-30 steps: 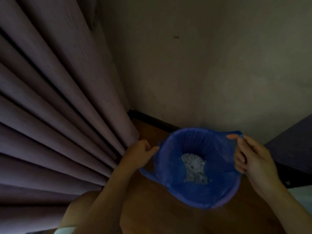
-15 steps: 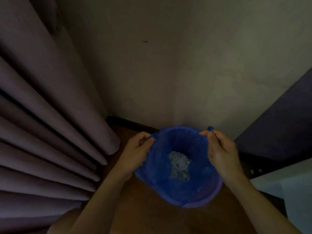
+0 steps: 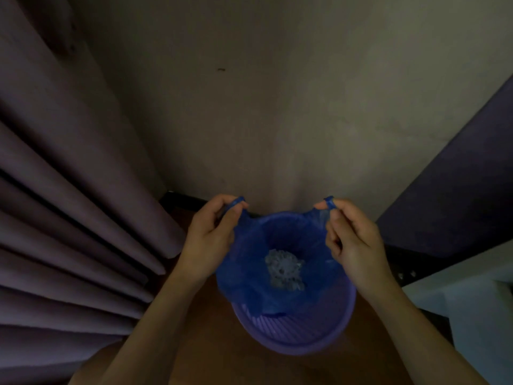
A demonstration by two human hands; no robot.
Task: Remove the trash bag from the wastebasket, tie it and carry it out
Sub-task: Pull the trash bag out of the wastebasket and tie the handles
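A blue trash bag [image 3: 249, 262] hangs open over a purple ribbed wastebasket [image 3: 302, 332] on the brown floor. Crumpled grey-white trash [image 3: 283, 269] lies at the bag's bottom. My left hand [image 3: 211, 234] pinches the bag's left handle loop between thumb and fingers. On the other side, my right hand [image 3: 352, 240] pinches the right loop the same way. Both loops are pulled up and apart above the basket's far rim. The bag's near edge has come off the basket's near rim and sags inside it.
Heavy purple curtain folds [image 3: 69, 218] hang close on the left. A plain wall [image 3: 263, 120] stands right behind the basket. A dark slanted panel [image 3: 458, 176] and a pale surface [image 3: 472, 315] crowd the right side.
Both hands have lifted the bag's edges off the basket rim and now hold its two handle loops up. The near purple rim has become bare. The view has shifted slightly.
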